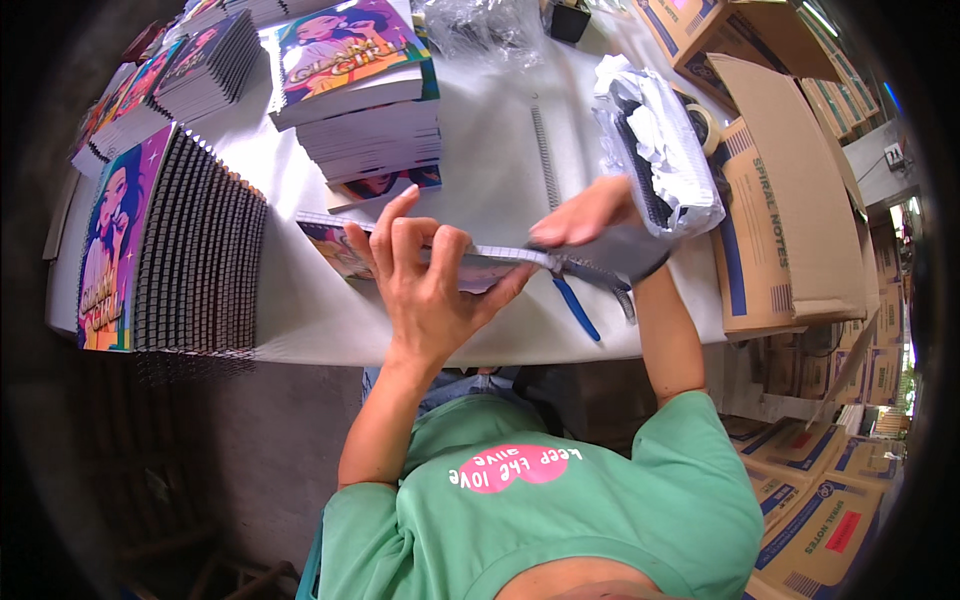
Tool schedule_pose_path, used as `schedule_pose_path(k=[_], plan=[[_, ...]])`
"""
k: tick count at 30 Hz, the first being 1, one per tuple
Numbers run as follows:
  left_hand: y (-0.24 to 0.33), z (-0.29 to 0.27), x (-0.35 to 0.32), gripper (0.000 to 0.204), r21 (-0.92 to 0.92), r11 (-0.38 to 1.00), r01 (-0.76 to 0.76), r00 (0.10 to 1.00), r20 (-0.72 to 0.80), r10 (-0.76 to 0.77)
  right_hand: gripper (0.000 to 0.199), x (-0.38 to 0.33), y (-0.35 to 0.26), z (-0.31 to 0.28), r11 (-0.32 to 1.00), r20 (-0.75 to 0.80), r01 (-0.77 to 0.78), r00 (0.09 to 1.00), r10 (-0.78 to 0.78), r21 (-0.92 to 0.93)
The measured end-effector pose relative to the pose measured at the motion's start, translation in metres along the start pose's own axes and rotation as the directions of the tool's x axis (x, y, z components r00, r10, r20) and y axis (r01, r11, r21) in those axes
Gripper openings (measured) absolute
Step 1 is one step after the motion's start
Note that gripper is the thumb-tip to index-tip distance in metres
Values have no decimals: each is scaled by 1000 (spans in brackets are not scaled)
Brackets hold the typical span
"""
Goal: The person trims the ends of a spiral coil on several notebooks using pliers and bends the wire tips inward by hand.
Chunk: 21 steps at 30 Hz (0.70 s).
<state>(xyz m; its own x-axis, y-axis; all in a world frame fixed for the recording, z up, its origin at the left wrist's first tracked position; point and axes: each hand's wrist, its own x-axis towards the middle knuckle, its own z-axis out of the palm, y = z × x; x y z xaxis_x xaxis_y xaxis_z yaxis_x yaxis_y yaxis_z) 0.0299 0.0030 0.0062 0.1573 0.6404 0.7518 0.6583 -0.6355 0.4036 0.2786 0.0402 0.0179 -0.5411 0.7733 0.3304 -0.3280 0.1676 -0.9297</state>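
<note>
My left hand [425, 265] grips a notebook [345, 250] with a colourful cover, its fingers bent over the white page edge and its thumb stretched along the near side. The notebook is tilted on edge above the table's front. My right hand [590, 212] is at the notebook's right end, smeared by motion, so I cannot make out its grip. Below it is a grey blurred shape [635, 250] that I cannot identify. Pliers with a blue handle [576, 310] lie just under that end. Farther back, a loose spiral binding coil [545, 150] lies on the white table [490, 190].
Spiral-bound notebooks [190, 250] stand stacked at the left. An unbound-looking pile of books [370, 140] rises behind my left hand. At the right are a plastic-lined container [660, 150] with white scraps, a tape roll [700, 125] and an open cardboard box [790, 210]. Clear plastic [480, 30] lies far back.
</note>
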Motion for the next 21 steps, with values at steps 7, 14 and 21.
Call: schedule_pose_path(k=[7, 14, 21], plan=[[-2, -2, 4, 51, -6, 999, -31, 999, -8, 31, 13, 11, 4, 18, 974, 128, 219, 966, -224, 48], [-5, -4, 3, 52, -31, 999, -38, 999, 23, 39, 23, 27, -10, 24, 868, 100, 81, 994, -36, -490], [-7, -4, 0, 58, -71, 997, -35, 999, 11, 36, 24, 26, -8, 27, 828, 15, 39, 999, -37, -560]])
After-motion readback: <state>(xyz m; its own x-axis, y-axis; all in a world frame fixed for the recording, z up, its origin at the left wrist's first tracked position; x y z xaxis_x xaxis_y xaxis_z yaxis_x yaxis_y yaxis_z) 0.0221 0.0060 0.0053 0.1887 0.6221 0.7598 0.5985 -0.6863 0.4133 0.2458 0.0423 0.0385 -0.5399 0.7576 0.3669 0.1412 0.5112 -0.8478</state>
